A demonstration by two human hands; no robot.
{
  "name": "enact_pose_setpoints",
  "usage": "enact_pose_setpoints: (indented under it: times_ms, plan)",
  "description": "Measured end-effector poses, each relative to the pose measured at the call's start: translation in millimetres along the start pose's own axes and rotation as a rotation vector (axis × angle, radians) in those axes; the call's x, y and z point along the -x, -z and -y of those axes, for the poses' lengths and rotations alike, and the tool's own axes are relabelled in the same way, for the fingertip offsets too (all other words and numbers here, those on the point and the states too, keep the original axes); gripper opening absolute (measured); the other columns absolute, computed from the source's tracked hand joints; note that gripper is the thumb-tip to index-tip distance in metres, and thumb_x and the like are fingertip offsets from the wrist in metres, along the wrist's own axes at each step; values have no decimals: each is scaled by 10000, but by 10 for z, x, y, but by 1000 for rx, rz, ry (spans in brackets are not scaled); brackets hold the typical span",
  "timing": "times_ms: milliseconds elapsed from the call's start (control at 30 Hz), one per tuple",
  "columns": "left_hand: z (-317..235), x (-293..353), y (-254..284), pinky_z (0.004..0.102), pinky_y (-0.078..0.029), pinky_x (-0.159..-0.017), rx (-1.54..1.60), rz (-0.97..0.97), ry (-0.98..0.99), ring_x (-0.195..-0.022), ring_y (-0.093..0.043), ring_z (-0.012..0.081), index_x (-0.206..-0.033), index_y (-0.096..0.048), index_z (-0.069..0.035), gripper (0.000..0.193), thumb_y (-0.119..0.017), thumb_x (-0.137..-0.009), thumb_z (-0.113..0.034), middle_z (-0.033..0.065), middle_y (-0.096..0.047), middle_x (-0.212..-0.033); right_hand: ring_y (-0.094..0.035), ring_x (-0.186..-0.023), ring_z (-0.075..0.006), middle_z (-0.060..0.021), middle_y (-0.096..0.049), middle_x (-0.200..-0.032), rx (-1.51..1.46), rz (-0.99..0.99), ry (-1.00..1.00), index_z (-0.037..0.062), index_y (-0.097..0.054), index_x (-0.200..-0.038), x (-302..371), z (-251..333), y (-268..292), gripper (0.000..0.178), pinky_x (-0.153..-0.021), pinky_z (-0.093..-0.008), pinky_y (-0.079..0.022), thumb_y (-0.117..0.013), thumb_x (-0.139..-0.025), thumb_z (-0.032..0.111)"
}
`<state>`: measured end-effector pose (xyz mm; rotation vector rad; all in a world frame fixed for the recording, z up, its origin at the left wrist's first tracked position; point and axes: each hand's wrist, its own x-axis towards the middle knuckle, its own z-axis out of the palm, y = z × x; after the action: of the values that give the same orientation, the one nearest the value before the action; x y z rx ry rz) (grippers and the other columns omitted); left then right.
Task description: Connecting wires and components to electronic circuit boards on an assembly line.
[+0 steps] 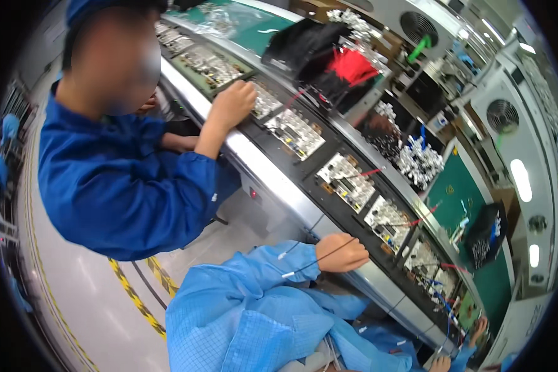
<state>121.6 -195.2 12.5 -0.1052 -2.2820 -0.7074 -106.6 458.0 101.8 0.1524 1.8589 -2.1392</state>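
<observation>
My left hand, at the end of a light blue sleeve, is closed in a fist beside the near rail of the assembly line. A thin dark wire with a white tip runs from it back over the wrist and sleeve. Another white-tipped lead lies along that sleeve. Just beyond the fist, a row of silver circuit boards with heatsinks stands on the dark conveyor. Red wires stick out from several boards. I cannot make out my right hand.
At left, a person in dark blue reaches a hand over a board. Other hands work at the lower right. Across the line are black bags with red wires, white connector bundles and a green mat.
</observation>
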Motion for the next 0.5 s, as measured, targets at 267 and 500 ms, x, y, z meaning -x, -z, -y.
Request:
enact_pose_setpoints:
  times_ms: [267, 500]
  plan:
    - [61, -61, -32, 372, -447, -567, 15, -9, 4, -624, -543, 249, -726, -539, -117, 180, -601, -859, -221, 52, -518, -664, -599, -881, -313, -155, -637, -1035, 459, 386, 34, 16, -631, -895, -591, -162, -672, 160, -762, -401, -493, -549, -801, 116]
    - [85, -37, 23, 363, -446, -554, 20, 23, -17, -628, -544, 235, -748, -551, -110, 149, -598, -856, -201, 46, -521, -667, -614, -885, -296, -161, -635, -1065, 899, 633, 72, 6, -622, -947, -55, -408, -1618, 182, -754, -375, -503, -536, -845, 129]
